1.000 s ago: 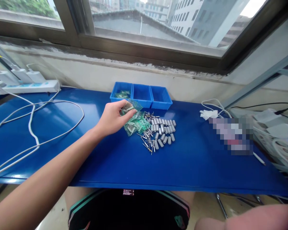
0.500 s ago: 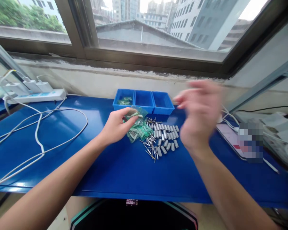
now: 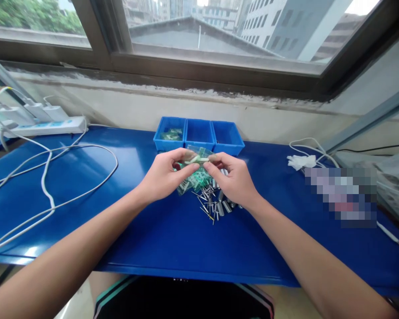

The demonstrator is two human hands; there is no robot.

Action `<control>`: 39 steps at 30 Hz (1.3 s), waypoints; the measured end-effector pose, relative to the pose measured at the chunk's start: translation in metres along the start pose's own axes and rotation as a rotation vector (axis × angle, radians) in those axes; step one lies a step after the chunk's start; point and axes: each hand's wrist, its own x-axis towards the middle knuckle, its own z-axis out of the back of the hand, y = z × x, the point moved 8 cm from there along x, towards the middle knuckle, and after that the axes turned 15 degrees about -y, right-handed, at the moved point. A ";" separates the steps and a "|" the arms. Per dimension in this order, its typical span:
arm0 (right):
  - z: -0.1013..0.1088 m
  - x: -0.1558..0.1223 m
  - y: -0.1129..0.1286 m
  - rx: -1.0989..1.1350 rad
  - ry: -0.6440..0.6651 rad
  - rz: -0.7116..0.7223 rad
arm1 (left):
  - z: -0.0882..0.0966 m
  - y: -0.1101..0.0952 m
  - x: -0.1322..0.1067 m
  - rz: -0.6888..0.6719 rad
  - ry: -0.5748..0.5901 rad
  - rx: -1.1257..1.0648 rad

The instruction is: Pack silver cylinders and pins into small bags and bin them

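My left hand (image 3: 162,175) and my right hand (image 3: 234,179) both pinch a small clear plastic bag (image 3: 197,156) between them, just above a pile of similar greenish bags (image 3: 194,180) on the blue table (image 3: 86,195). The left fingers grip the bag's left edge, the right fingers its right edge. Loose thin metal pins (image 3: 208,204) and several short silver cylinders (image 3: 221,207) lie under and just in front of my right hand. Behind the hands stand three joined blue bins (image 3: 199,133); the left one holds small greenish bags.
A white power strip (image 3: 41,127) with plugged chargers lies at the far left, its white cables (image 3: 53,177) looping over the table. A crumpled white tissue (image 3: 299,161), more cable and a blurred flat object (image 3: 342,195) sit at the right. A window runs along the back wall.
My right hand came in from mid-air on the right and took hold of the bag that my left hand was holding. The left hand stayed over the pile.
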 end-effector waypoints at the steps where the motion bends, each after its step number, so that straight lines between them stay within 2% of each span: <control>1: 0.000 0.000 0.000 0.010 -0.007 -0.006 | 0.000 0.000 0.000 -0.009 0.008 0.022; 5: -0.003 -0.003 0.002 0.008 0.008 -0.009 | 0.001 0.000 0.000 -0.019 0.017 0.033; 12: -0.013 -0.012 0.012 -0.021 0.134 0.127 | -0.006 -0.003 -0.007 0.035 0.109 -0.059; 17: -0.018 -0.017 0.019 -0.025 0.129 0.175 | -0.009 -0.003 -0.009 0.080 0.155 -0.117; 30: -0.018 -0.018 0.022 -0.035 0.101 0.152 | -0.004 -0.019 -0.009 -0.107 0.100 0.035; 39: -0.018 -0.020 0.023 -0.014 0.100 0.128 | -0.004 -0.012 -0.010 0.012 0.105 -0.085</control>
